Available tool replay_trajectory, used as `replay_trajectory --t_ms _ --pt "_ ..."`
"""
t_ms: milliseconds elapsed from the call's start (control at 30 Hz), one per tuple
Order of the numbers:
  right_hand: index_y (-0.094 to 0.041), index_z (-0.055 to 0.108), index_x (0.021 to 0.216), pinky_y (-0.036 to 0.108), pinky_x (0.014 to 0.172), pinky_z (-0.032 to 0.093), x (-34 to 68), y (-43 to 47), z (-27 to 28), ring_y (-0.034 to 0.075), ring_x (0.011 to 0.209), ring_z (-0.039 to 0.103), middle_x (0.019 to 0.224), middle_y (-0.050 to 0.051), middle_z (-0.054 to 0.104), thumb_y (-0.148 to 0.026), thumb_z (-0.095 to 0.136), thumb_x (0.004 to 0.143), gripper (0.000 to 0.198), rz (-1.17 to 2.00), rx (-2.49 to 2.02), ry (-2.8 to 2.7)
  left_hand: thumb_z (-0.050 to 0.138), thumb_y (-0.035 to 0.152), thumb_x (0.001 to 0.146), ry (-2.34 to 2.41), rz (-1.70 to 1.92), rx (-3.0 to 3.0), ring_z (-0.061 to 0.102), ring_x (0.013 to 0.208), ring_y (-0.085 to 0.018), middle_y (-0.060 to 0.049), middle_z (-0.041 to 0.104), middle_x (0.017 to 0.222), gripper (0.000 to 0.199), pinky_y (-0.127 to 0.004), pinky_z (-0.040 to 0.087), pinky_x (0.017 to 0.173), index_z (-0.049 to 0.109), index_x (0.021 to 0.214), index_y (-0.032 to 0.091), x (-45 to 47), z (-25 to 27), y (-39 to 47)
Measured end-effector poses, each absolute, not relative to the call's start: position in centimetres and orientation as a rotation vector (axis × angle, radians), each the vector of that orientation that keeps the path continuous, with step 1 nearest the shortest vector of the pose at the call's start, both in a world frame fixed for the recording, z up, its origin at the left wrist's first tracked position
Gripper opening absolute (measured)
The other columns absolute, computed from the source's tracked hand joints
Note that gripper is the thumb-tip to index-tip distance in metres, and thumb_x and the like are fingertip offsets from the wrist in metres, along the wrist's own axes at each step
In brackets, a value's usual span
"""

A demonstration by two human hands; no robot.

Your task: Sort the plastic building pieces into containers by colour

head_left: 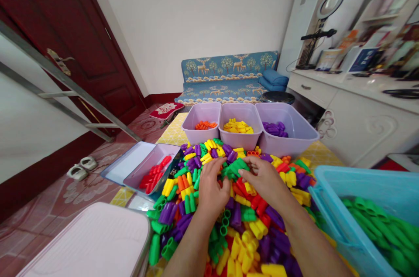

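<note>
A mixed heap of plastic tube-shaped toy blocks (242, 213) in green, yellow, purple, red and orange spreads over the table in front of me. My right hand (263, 179) grips a few green tube blocks (238, 167) between thumb and fingers above the middle of the heap. Just left of them, my left hand (212, 187) reaches over the heap with thumb and fingers apart. Its fingertips come close to the green blocks; whether they touch cannot be made out.
Behind the heap stand lilac bins with orange (200, 137), yellow (240, 141) and purple (294, 144) blocks. Red blocks fill part of a bin (132, 179) at left. A blue tub (340, 224) holds green ones at right. A pale pink lid (88, 242) lies front left.
</note>
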State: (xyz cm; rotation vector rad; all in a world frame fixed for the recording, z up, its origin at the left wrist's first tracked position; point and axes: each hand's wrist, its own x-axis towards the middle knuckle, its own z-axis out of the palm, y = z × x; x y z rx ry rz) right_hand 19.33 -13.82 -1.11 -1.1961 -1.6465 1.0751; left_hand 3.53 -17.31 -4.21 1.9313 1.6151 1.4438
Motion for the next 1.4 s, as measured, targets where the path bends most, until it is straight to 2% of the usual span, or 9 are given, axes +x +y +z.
replay_trajectory --t_ms 100,233,367,467,600,733,833,1133,1400 --pt "-0.018 0.062 0.091 0.034 0.069 0.056 19.3 -14.1 0.1 0.019 0.072 0.068 0.083 0.004 0.070 -0.029 0.069 0.070 0.024 1.111 -1.072 -1.348 0.063 0.020 0.073 1.693 1.212 2.116 0.042 0.129 -0.032 -0.009 0.055 0.135 0.051 -0.050 0.033 0.109 0.061 0.123 0.024 3.7 -4.1 -17.4" --pt "-0.022 0.056 0.096 0.036 0.082 0.054 19.9 -15.0 2.5 0.017 0.081 0.069 0.092 0.001 0.068 -0.033 0.063 0.080 0.021 0.716 -0.749 -0.746 0.063 0.028 0.076 1.791 1.114 2.117 0.028 0.140 -0.035 -0.010 0.038 0.149 0.050 -0.055 0.027 0.112 0.060 0.126 0.024 3.9 -4.4 -17.5" --pt "-0.028 0.056 0.093 0.033 0.085 0.052 22.0 -15.7 3.7 0.020 0.100 0.066 0.119 0.002 0.063 -0.041 0.045 0.091 0.018 0.586 -0.577 -0.497 0.063 0.029 0.077 1.881 1.099 2.088 0.020 0.143 -0.037 -0.011 0.023 0.156 0.051 -0.055 0.026 0.113 0.059 0.127 0.022 4.1 -4.6 -17.5" --pt "-0.031 0.058 0.097 0.032 0.075 0.053 22.8 -15.6 3.8 0.021 0.109 0.062 0.132 -0.001 0.056 -0.048 0.036 0.093 0.028 0.607 -0.575 -0.459 0.062 0.031 0.078 1.915 1.085 2.098 0.029 0.138 -0.036 -0.015 0.035 0.149 0.048 -0.053 0.030 0.111 0.059 0.125 0.020 4.2 -4.4 -17.5" --pt "-0.024 0.060 0.095 0.025 0.063 0.049 22.3 -14.8 3.2 0.015 0.081 0.065 0.102 0.003 0.067 -0.041 0.053 0.085 0.021 0.688 -0.746 -0.609 0.063 0.030 0.078 1.957 1.061 2.081 0.048 0.118 -0.031 -0.013 0.055 0.124 0.042 -0.047 0.040 0.102 0.063 0.118 0.019 4.1 -3.9 -17.4" --pt "-0.020 0.064 0.089 0.030 0.070 0.050 21.9 -14.3 2.2 0.018 0.076 0.065 0.084 0.004 0.070 -0.038 0.063 0.076 0.023 0.952 -1.131 -1.325 0.063 0.027 0.078 1.967 1.059 2.069 0.053 0.104 -0.027 -0.008 0.061 0.107 0.032 -0.041 0.045 0.093 0.066 0.110 0.024 3.9 -3.8 -17.3" --pt "-0.022 0.069 0.089 0.032 0.070 0.049 21.9 -14.7 1.2 0.021 0.076 0.065 0.085 0.004 0.071 -0.032 0.069 0.069 0.022 0.843 -1.400 -1.933 0.059 0.025 0.081 1.989 1.067 2.062 0.054 0.100 -0.027 -0.007 0.063 0.101 0.025 -0.040 0.046 0.088 0.068 0.105 0.024 3.7 -4.0 -17.3" --pt "-0.026 0.063 0.122 0.040 0.091 0.046 20.2 -15.5 -0.3 0.031 0.109 0.062 0.124 0.009 0.064 -0.023 0.066 0.071 0.052 0.470 -1.540 -2.449 0.056 0.027 0.085 1.978 1.184 1.908 0.056 0.112 -0.030 -0.012 0.064 0.120 0.042 -0.045 0.045 0.095 0.055 0.126 0.020 3.5 -4.9 -16.9" --pt "-0.021 0.063 0.121 0.042 0.080 0.048 19.4 -15.3 -0.3 0.034 0.099 0.066 0.108 0.015 0.070 -0.032 0.062 0.079 0.043 0.393 -1.705 -2.385 0.057 0.035 0.085 1.937 1.181 1.831 0.059 0.112 -0.034 -0.013 0.065 0.121 0.047 -0.048 0.046 0.093 0.053 0.130 0.021 3.5 -4.8 -17.0"
